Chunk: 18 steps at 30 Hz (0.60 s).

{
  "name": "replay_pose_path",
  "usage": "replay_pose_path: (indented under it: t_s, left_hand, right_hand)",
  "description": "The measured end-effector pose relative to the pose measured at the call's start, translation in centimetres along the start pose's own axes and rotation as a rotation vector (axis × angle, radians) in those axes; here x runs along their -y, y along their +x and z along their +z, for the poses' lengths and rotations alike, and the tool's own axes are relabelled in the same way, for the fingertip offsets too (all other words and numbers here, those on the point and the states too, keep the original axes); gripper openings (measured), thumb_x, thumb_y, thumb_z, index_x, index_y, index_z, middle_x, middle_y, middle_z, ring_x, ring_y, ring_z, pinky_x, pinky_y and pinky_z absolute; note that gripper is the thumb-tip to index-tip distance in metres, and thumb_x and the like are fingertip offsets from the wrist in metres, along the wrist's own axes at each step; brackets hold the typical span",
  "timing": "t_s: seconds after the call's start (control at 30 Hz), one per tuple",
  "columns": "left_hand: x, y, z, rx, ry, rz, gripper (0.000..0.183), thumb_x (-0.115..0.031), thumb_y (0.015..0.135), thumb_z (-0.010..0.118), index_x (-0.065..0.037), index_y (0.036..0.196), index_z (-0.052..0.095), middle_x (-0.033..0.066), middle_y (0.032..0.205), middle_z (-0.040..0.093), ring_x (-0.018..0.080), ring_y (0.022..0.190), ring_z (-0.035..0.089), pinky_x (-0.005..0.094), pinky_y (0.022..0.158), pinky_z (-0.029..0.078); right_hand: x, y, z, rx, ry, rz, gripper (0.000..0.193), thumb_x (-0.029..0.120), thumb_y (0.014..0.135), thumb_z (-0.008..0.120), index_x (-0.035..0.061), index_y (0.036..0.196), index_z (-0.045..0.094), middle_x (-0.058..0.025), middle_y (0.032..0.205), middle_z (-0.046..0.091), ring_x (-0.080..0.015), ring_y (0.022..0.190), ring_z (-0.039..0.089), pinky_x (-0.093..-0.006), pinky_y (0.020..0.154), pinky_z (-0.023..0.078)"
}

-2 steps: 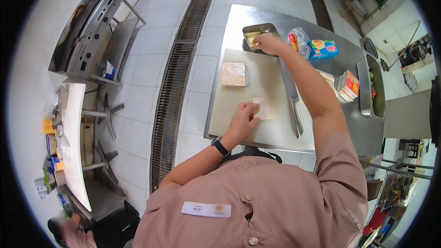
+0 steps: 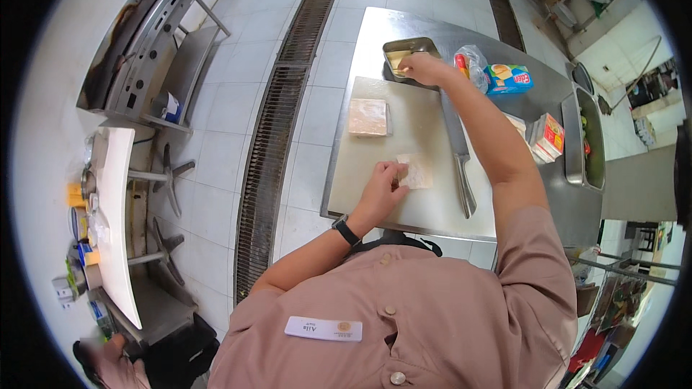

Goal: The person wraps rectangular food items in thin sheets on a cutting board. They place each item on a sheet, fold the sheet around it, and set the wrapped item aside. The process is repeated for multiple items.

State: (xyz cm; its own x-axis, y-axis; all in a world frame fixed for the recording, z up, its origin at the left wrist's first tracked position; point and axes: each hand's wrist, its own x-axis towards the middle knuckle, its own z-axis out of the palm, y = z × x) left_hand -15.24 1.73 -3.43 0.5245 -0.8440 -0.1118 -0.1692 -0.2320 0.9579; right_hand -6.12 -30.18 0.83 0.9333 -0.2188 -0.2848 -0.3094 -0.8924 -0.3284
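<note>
On the white cutting board (image 2: 360, 173), a thin, pale square wrapper (image 2: 418, 173) lies flat near the front. My left hand (image 2: 386, 189) rests at its left edge, fingers curled and pressed together against it. Farther away, my right hand (image 2: 422, 69) reaches into a small metal pan (image 2: 416, 45) at the board's far edge. Pale yellow pieces show in that pan beside my closed fingertips; whatever is between them is too small to make out. A stack of square wrappers (image 2: 368, 117) sits at the board's left side. To the right lies a large knife (image 2: 463, 173), its handle toward me.
Beyond my right forearm stand a blue box (image 2: 509, 78) and a clear plastic bag (image 2: 472, 60) with something red in it. Red-and-white packs (image 2: 546, 137) and a deep metal pan (image 2: 574, 137) holding green and red pieces are at the steel table's (image 2: 382, 25) right.
The view has shifted very slightly. Both hands keep nearly the same places, the left at the wrapper and the right in the small pan.
</note>
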Motion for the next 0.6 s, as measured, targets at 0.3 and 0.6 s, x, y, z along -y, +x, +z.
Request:
replay_pose_path:
  t_s: [0.3, 0.6]
  left_hand:
    - [-0.3, -0.2, -0.2, 0.0, 0.003, 0.05, 0.045, -0.008, 0.086, 0.072, -0.007, 0.13, 0.059, 0.0105, 0.12, 0.049, 0.0162, 0.083, 0.06, 0.0289, 0.077, 0.052]
    - [-1.3, 0.1, -0.4, -0.015, 0.023, 0.104, 0.048, 0.005, 0.084, 0.065, -0.009, 0.13, 0.058, 0.0159, 0.124, 0.047, 0.0229, 0.09, 0.061, 0.0336, 0.082, 0.054]
  right_hand:
    - [-0.8, -0.8, 0.0, -0.011, 0.034, -0.121, 0.049, 0.015, 0.084, 0.075, 0.015, 0.131, 0.061, -0.0217, 0.121, 0.063, -0.036, 0.118, 0.055, -0.0447, 0.099, 0.046]
    - [-1.3, -2.5, -1.7, -0.33, 0.53, -0.039, 0.022, 0.006, 0.083, 0.07, 0.0, 0.105, 0.069, -0.012, 0.094, 0.072, -0.0218, 0.088, 0.07, -0.0322, 0.076, 0.055]
